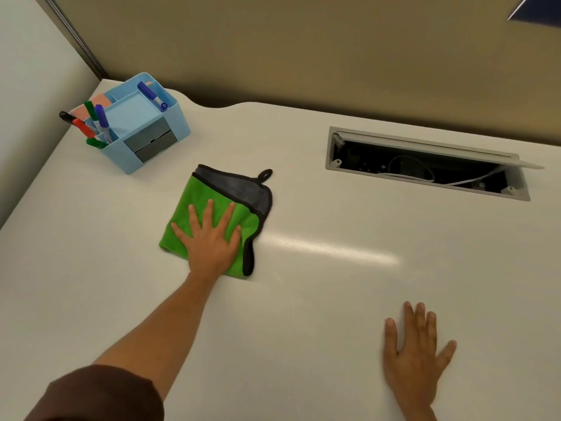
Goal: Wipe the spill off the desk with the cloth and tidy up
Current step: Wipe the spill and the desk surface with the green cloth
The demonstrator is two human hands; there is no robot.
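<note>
A folded green cloth (197,205) with a grey inner side and a black hanging loop lies flat on the white desk (318,284), left of centre. My left hand (211,241) presses flat on its near part, fingers spread. My right hand (416,357) rests palm down on the bare desk at the near right, fingers apart and holding nothing. No spill shows on the desk surface; whatever lies under the cloth is hidden.
A light blue desk organiser (145,129) with several markers and sticky notes stands at the far left corner. An open cable hatch (425,165) with white cables inside is sunk into the desk at the far right. A beige partition wall runs behind.
</note>
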